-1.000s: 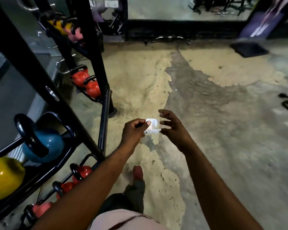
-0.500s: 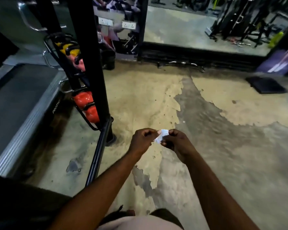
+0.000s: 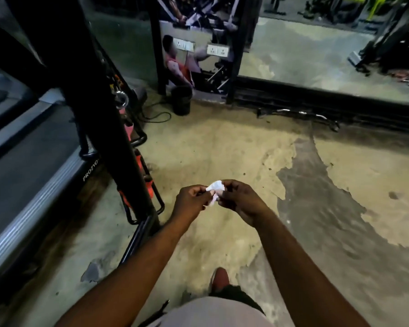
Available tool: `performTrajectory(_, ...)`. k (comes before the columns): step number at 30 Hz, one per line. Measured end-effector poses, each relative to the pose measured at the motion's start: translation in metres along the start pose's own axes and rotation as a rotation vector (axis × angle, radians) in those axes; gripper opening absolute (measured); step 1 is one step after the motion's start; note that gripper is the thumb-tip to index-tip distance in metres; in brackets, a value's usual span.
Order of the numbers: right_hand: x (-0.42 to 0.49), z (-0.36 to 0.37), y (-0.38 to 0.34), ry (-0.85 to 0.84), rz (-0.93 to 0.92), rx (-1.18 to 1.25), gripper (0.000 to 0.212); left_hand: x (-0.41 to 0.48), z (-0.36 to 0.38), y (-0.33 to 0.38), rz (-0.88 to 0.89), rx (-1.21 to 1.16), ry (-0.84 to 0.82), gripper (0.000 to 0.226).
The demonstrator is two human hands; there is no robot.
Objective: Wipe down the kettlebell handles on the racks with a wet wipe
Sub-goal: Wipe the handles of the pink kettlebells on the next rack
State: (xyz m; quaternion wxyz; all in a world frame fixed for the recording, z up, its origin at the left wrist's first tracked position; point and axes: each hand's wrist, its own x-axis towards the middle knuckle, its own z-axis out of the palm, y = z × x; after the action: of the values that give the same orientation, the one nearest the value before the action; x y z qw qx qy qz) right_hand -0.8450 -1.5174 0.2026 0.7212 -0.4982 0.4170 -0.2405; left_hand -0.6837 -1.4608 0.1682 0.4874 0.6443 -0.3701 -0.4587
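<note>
- Far to your left lies a treadmill [image 3: 33, 166], its grey side rail running along the floor beside the rack.
- Next comes the black kettlebell rack [image 3: 87, 95], its thick upright slanting across the upper left; only slivers of red kettlebells [image 3: 149, 190] show behind the frame on its lower tier, and their handles are mostly hidden.
- Your left hand [image 3: 190, 204] is held over the floor just right of the rack's foot, fingers curled and pinching the left edge of the wet wipe [image 3: 215, 188].
- That wipe is a small crumpled white piece caught between both hands, well clear of any kettlebell.
- Your right hand [image 3: 242, 201] is closed on the wipe's right side, thumb and fingertips gripping it, knuckles almost touching the left hand.
- Beneath both hands the worn floor [image 3: 316, 208] shows patchy tan and grey.
- Further right, at the top, a mirror [image 3: 305, 55] stands above a dark baseboard.
</note>
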Motion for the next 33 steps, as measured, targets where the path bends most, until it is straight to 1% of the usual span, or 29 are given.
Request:
performTrajectory(3, 0.06, -0.033, -0.036, 0.018, 0.03, -0.021, 0.023, 0.06, 0.017, 0.022, -0.067, -0.07, 0.047, 0.007)
performTrajectory(5, 0.099, -0.047, -0.061, -0.016, 0.041, -0.086, 0.019, 0.099, 0.022, 0.034, -0.105, -0.12, 0.108, 0.011)
performTrajectory(7, 0.14, -0.054, -0.079, -0.05, 0.068, -0.118, 0.015, 0.131, 0.022, 0.045, -0.114, -0.156, 0.183, 0.006)
performTrajectory(9, 0.185, -0.056, -0.094, -0.067, 0.091, -0.072, 0.012, 0.162, 0.018, 0.053, -0.096, -0.17, 0.248, 0.004)
performTrajectory(11, 0.231, -0.056, -0.106, -0.08, 0.097, -0.054, 0.011, 0.195, 0.008, 0.059, -0.059, -0.149, 0.32, 0.005)
performTrajectory(14, 0.295, -0.048, -0.128, -0.142, 0.073, -0.075, 0.024, 0.245, -0.019, 0.059, 0.024, -0.054, 0.448, 0.006)
performTrajectory(15, 0.315, -0.043, -0.136, -0.163, 0.069, -0.092, 0.024, 0.261, -0.029, 0.062, 0.049, -0.003, 0.488, 0.007)
performTrajectory(17, 0.349, -0.033, -0.15, -0.214, 0.073, -0.098, 0.017, 0.285, -0.05, 0.068, 0.084, 0.09, 0.575, 0.013)
performTrajectory(19, 0.381, -0.018, -0.161, -0.286, 0.08, -0.081, 0.013, 0.302, -0.069, 0.075, 0.11, 0.146, 0.679, 0.019)
performTrajectory(23, 0.436, 0.02, -0.179, -0.416, 0.076, -0.086, 0.019, 0.317, -0.1, 0.095, 0.17, 0.241, 0.915, 0.019)
performTrajectory(25, 0.456, 0.041, -0.183, -0.519, 0.11, -0.094, 0.018, 0.313, -0.113, 0.105, 0.204, 0.329, 1.064, 0.02)
performTrajectory(27, 0.47, 0.061, -0.188, -0.651, 0.132, -0.122, 0.02, 0.31, -0.128, 0.111, 0.212, 0.417, 1.188, 0.027)
performTrajectory(30, 0.485, 0.087, -0.189, -0.798, 0.155, -0.177, 0.022, 0.306, -0.146, 0.105, 0.112, 0.457, 1.414, 0.031)
performTrajectory(33, 0.491, 0.109, -0.186, -0.924, 0.089, -0.356, 0.021, 0.297, -0.162, 0.094, -0.011, 0.488, 1.61, 0.038)
